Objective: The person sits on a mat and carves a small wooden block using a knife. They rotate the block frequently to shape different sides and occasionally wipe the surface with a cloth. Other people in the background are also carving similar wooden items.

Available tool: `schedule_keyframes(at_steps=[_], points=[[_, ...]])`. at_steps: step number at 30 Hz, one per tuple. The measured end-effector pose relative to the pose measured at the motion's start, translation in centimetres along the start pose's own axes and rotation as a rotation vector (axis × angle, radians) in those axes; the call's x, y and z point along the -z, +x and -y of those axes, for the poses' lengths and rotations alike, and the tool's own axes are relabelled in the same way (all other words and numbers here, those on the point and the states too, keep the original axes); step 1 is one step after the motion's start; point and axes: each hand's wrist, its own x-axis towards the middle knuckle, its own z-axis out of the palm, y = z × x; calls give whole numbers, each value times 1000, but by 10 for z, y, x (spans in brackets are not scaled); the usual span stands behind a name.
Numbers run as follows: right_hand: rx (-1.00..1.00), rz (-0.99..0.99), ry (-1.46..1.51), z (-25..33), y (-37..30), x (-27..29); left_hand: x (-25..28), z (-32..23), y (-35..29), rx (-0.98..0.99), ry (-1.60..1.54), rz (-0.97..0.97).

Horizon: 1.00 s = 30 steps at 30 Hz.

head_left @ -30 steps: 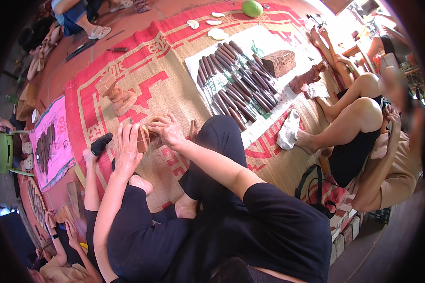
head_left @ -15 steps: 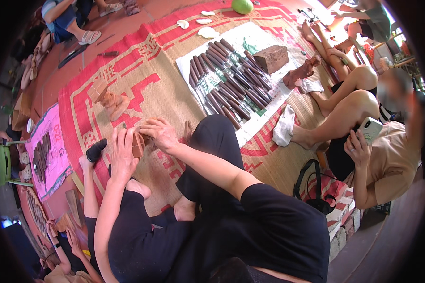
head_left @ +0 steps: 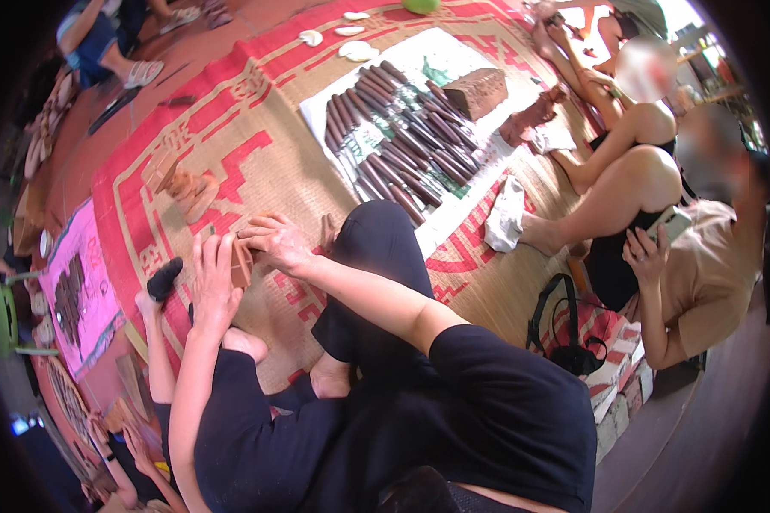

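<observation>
A reddish-brown carved wooden block [head_left: 242, 264] is held upright between my hands above the mat. My left hand [head_left: 215, 280] grips its left side, fingers pointing up and away from me. My right hand [head_left: 275, 244] reaches across from the right, its fingers bent over the block's top right edge; whether it holds a small tool is hidden. Just beyond my hands, a pale brown wooden carving [head_left: 190, 193] lies on the woven mat [head_left: 304, 162]. Many dark-handled carving chisels [head_left: 415, 145] lie in rows on a white sheet [head_left: 432, 224] farther right.
A dark wood block [head_left: 477, 92] rests at the sheet's far right, near a reddish carved piece [head_left: 532, 116]. People sit around the mat; one at right holds a phone [head_left: 672, 224]. A black strap [head_left: 565, 321] lies near right. More tools [head_left: 70, 295] lie on a pink cloth [head_left: 98, 278].
My head view has shifted slightly, so the mat and tools sit a little farther left and up. Both hands stay on the block, with the block turned slightly. The phone at right has tilted.
</observation>
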Motion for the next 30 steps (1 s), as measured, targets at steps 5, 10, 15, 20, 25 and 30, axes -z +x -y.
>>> schedule_keyframes(at_steps=[5, 10, 15, 20, 25, 30], points=[[-76, 14, -8, -15, -6, -16, 4, -11, -2, -6, -42, 5], [117, -164, 15, 1, -6, 0, 5, -13, -4, -48, 35, 29], [-141, 123, 37, -8, -6, 13, 3, -13, -2, -57, 64, 10], [27, -54, 63, 8, -1, 4, 5, -13, -4, -56, 56, 28], [-119, -16, 139, -14, -8, 0, 5, -15, -3, -71, 81, 34], [-151, -56, 350, 6, 4, 10, 6, -15, -5, -141, 135, 18]])
